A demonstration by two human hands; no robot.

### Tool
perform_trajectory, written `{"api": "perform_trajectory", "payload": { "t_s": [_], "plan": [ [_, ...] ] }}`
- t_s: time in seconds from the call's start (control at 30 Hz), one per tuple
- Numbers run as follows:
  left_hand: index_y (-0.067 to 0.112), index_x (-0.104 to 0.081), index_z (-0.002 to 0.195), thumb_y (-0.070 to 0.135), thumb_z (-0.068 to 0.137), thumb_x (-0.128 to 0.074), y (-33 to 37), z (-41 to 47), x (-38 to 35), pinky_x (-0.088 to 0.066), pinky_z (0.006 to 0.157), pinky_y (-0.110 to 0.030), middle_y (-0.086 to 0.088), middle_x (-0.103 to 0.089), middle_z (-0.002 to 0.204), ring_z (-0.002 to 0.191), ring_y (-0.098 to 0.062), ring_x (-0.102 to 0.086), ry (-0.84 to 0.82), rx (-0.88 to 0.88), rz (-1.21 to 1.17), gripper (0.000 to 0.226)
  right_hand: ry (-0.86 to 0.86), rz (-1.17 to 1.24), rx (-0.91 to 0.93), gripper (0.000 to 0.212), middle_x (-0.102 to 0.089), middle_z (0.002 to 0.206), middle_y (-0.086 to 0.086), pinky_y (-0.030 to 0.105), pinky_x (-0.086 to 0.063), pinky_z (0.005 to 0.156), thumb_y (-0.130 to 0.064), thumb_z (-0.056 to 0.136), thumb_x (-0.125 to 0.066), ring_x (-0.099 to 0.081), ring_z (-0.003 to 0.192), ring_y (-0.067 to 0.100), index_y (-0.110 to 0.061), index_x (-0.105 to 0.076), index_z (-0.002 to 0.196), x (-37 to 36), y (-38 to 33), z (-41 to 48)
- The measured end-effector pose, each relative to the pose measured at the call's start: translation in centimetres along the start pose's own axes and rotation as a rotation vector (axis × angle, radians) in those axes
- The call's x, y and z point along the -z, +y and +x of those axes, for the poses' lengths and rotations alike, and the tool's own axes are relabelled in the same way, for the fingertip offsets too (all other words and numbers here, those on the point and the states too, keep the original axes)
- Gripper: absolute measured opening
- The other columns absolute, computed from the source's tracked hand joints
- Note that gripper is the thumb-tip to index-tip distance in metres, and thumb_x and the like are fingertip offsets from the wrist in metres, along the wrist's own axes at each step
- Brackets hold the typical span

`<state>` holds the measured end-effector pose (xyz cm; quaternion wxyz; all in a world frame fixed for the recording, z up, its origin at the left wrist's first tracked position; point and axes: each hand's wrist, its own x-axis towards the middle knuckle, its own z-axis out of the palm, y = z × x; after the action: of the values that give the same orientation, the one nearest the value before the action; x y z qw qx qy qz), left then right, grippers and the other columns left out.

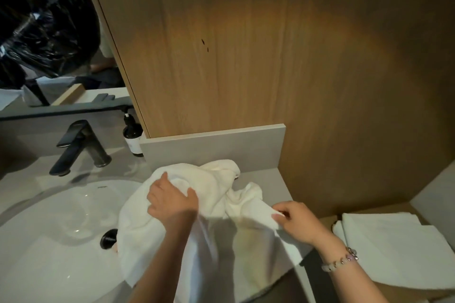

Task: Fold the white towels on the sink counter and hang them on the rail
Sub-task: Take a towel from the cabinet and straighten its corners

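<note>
Crumpled white terry towel is lying in a heap on the right part of the grey stone desk. Its left side is spilling over the rim of the white oval sink basin and its near side is hanging down past the desk's front edge. Left hand is sitting palm-down on the towel's left hump, fingers curling into the cloth, thumb pointing right. Right hand is pinching a towel edge between thumb and fingertips, just right of the heap; the hands are working apart, both clamped on the same towel. A pale bead bracelet is showing on the right wrist. The towel is covering part of the black round drain stopper in the basin. A matte black faucet is standing behind the basin, with a dark pump bottle with a white label beside it against the grey backsplash. A wood-grain wall panel is rising behind the backsplash; a mirror to its left is reflecting a shiny black plastic bag. Low on the right, a stack of folded white towels is resting on a lower shelf, well apart from the heap.
</note>
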<state>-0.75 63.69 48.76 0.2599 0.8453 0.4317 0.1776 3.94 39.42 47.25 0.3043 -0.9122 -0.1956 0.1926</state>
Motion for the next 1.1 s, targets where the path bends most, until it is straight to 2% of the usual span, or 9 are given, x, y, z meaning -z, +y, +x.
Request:
{"api": "perform_trajectory", "payload": {
  "t_s": [0.13,0.23,0.5,0.63,0.73,0.83,0.93,1.0,1.1],
  "plan": [
    [0.011,-0.052,0.128,0.046,0.079,-0.048,2.2,-0.3,0.1,-0.033,0.095,-0.036,-0.009,-0.054,0.125,0.119,-0.032,-0.045,-0.13,-0.518,-0.114,0.06,0.068,-0.002,0.054,0.025,-0.064,0.109,0.0,0.03,-0.042,0.089,-0.017,0.098,-0.045,-0.055,0.104,0.018,-0.013,-0.067,0.109,0.3,-0.6,1.5],
    [0.027,-0.052,0.127,0.062,0.071,-0.019,3.7,-1.6,-1.7,-0.025,0.091,-0.028,0.006,-0.051,0.129,0.123,-0.019,-0.039,-0.364,-0.781,0.178,0.074,0.063,0.019,0.026,0.027,-0.061,0.119,0.0,0.03,-0.04,0.096,-0.017,0.098,-0.046,-0.053,0.113,0.018,-0.02,-0.064,0.117,0.0,-0.4,1.8],
    [0.027,-0.065,0.11,0.044,0.094,-0.039,6.0,-2.2,-5.1,-0.025,0.086,-0.037,0.003,-0.059,0.119,0.117,-0.021,-0.041,-0.416,-0.719,0.431,0.034,0.027,0.087,-0.028,0.031,-0.059,0.12,0.0,0.029,-0.04,0.099,-0.016,0.097,-0.048,-0.054,0.113,0.018,-0.021,-0.062,0.124,0.7,0.4,1.1],
    [0.026,-0.06,0.092,0.039,0.099,-0.033,6.4,-1.9,-4.3,-0.018,0.076,-0.034,0.004,-0.063,0.089,0.105,-0.02,-0.054,-0.324,-0.58,0.177,0.031,0.018,0.051,-0.102,0.026,-0.064,0.111,-0.006,0.035,-0.044,0.096,-0.015,0.097,-0.046,-0.057,0.108,0.017,-0.023,-0.068,0.111,0.8,1.7,1.0],
    [0.026,-0.043,0.071,0.038,0.099,-0.034,6.5,-1.3,-2.6,-0.018,0.079,-0.03,0.006,-0.047,0.061,0.085,-0.018,-0.057,-0.234,-0.593,0.038,0.032,0.058,0.012,-0.18,0.029,-0.063,0.119,-0.003,0.034,-0.043,0.098,-0.011,0.095,-0.046,-0.055,0.113,0.017,-0.023,-0.064,0.113,1.0,2.2,1.0],
    [0.03,-0.051,0.075,0.039,0.098,-0.041,7.1,-0.8,-0.7,-0.021,0.088,-0.03,0.01,-0.049,0.06,0.072,-0.011,-0.05,-0.211,-0.713,-0.107,0.027,0.303,0.139,-0.071,0.039,-0.048,0.138,0.0,0.029,-0.033,0.106,-0.017,0.097,-0.047,-0.043,0.127,0.018,-0.019,-0.045,0.136,1.8,-0.1,1.5],
    [0.027,-0.067,0.079,0.041,0.092,-0.048,7.8,-0.5,0.5,-0.037,0.077,-0.027,0.011,-0.057,0.067,0.068,-0.007,-0.052,-0.265,-0.878,-0.246,0.027,0.413,0.278,0.098,0.047,-0.041,0.142,-0.005,0.032,-0.024,0.112,-0.026,0.098,-0.044,-0.031,0.135,0.014,-0.023,-0.033,0.144,2.7,-4.5,2.3],
    [0.024,-0.07,0.082,0.036,0.091,-0.052,8.2,-0.6,1.3,-0.048,0.065,-0.025,0.012,-0.058,0.065,0.064,-0.006,-0.053,-0.394,-0.851,-0.382,0.023,0.423,0.333,0.178,0.042,-0.047,0.139,-0.005,0.032,-0.03,0.11,-0.027,0.098,-0.043,-0.039,0.131,0.013,-0.022,-0.041,0.14,2.8,-6.8,2.6],
    [0.02,-0.07,0.081,0.024,0.093,-0.056,8.3,-0.3,2.1,-0.052,0.05,-0.024,0.013,-0.057,0.057,0.055,-0.001,-0.053,-0.46,-0.668,-0.518,0.019,0.455,0.427,0.27,0.026,-0.068,0.107,-0.006,0.026,-0.045,0.085,-0.031,0.096,-0.048,-0.06,0.099,0.009,-0.022,-0.062,0.116,2.6,-8.8,2.2]
  ]
}}
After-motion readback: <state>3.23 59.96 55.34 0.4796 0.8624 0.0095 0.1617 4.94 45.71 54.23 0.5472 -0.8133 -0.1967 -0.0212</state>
